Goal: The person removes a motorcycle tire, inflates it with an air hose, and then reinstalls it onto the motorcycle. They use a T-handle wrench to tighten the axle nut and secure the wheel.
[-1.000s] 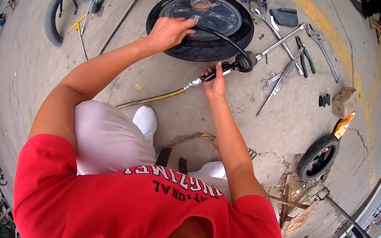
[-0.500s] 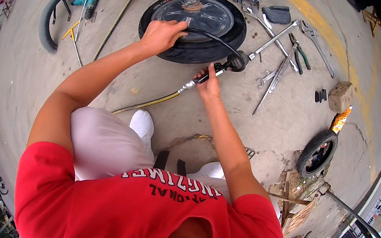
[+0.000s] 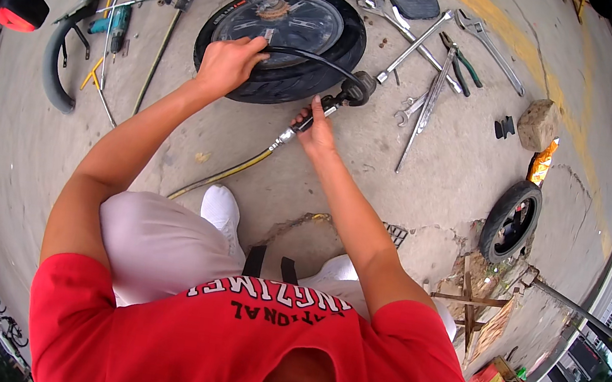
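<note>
A scooter wheel with a black tyre [image 3: 298, 90] and a grey hub lies tilted in front of me, below metal parts of the vehicle. My left hand [image 3: 230, 65] is at the wheel, its fingers closed around the end of a thin black hose [image 3: 315, 57] near the hub; the fingers hide the tip and whatever it meets. That hose curves to a tyre inflator [image 3: 353, 92] with a round black gauge. The inflator's handle is gripped by my right hand [image 3: 317, 128], just nearer to me than the tyre. A yellow-and-black air line [image 3: 229, 170] runs from the handle's metal coupling.
Wrenches [image 3: 422, 113], pliers [image 3: 461, 63] and an adjustable wrench [image 3: 490, 49] lie on the concrete to the right. Beyond them are a stone block [image 3: 538, 125] and a loose tyre [image 3: 510, 221]. Leftward lie a teal drill [image 3: 116, 27] and a curved grey fender [image 3: 57, 70].
The whole view has shifted, so the wheel and tools appear further left. Both hands keep their holds on the hose end and the inflator, with little movement relative to the wheel.
</note>
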`<action>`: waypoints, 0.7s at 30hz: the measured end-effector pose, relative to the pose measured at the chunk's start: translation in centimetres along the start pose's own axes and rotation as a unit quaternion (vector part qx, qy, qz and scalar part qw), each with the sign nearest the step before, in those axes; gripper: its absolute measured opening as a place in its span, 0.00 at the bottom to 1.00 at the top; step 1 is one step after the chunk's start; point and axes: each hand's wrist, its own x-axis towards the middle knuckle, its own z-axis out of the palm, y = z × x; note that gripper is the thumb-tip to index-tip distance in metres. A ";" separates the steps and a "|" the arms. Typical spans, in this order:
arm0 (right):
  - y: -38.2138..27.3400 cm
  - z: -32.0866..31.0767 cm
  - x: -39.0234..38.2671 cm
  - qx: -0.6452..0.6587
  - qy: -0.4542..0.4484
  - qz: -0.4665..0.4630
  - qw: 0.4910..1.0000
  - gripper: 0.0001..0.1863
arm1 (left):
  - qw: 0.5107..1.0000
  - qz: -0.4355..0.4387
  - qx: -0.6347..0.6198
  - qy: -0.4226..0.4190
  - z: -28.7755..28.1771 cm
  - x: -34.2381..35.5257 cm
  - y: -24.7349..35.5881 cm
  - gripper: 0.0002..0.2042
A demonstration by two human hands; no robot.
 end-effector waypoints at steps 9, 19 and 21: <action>-0.2 -0.1 -0.2 -0.015 0.034 0.013 0.999 0.20 | 1.000 -0.021 0.008 -0.005 0.4 -0.1 -0.2 0.08; -3.8 -4.3 -0.9 0.001 -0.264 0.108 0.959 0.20 | 0.998 -0.065 0.012 -0.011 0.2 0.0 -0.1 0.08; -4.1 -4.7 -1.2 -0.004 -0.280 0.108 0.954 0.20 | 0.998 -0.060 0.014 -0.010 0.5 0.0 -0.2 0.08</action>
